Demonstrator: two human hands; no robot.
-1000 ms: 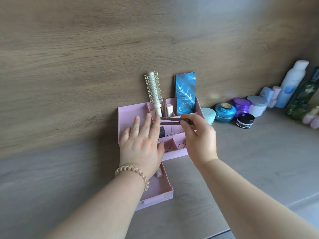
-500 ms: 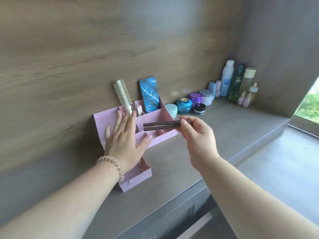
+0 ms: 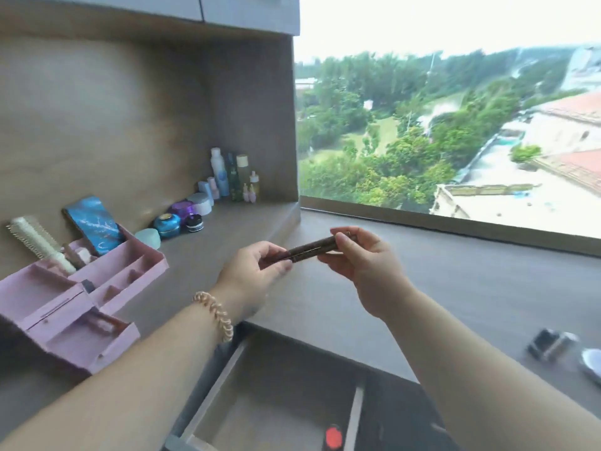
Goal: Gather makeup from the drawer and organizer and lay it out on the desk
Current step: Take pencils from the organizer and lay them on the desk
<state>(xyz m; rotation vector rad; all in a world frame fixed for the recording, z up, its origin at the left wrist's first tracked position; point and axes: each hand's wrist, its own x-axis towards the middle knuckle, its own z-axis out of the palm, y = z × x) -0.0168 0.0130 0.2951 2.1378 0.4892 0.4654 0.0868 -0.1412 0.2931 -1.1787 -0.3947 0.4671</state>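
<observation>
- The left hand [image 3: 252, 271] and the right hand [image 3: 364, 265] meet in mid-air above the grey wood-grain counter [image 3: 455, 281], each pinching one end of the slim dark-brown makeup sticks [image 3: 309, 250].
- Blur makes it unclear whether one stick or two lie together; they run nearly level, tilted slightly up toward the right hand.
- The left fingers [image 3: 276, 255] are curled closed around the lower left end; the right fingers [image 3: 344, 239] are closed over the upper right end, thumb on top.
- A beige coiled band [image 3: 216, 314] sits on the left wrist.
- The pink plastic organizer [image 3: 81, 288] stands on the counter at the far left, well apart from the hands, its small pink drawer [image 3: 94, 336] pulled out at the front.
- In the organizer's back compartments stand a cream round hairbrush [image 3: 39, 242] and a blue marbled flat case [image 3: 94, 224], both leaning.
- Along the back wall, a row of jars runs right: a pale mint one [image 3: 148, 237], a teal one [image 3: 167, 224], a black-lidded one [image 3: 194, 222], a purple one [image 3: 183, 208] and a white one [image 3: 201, 201].
- A cluster of bottles [image 3: 232, 179] fills the corner.
- Below the hands an open grey desk drawer [image 3: 260, 402] shows a red item [image 3: 333, 437] near its front right.
- A small silver-and-black object [image 3: 549, 345] lies on the counter at the far right.
</observation>
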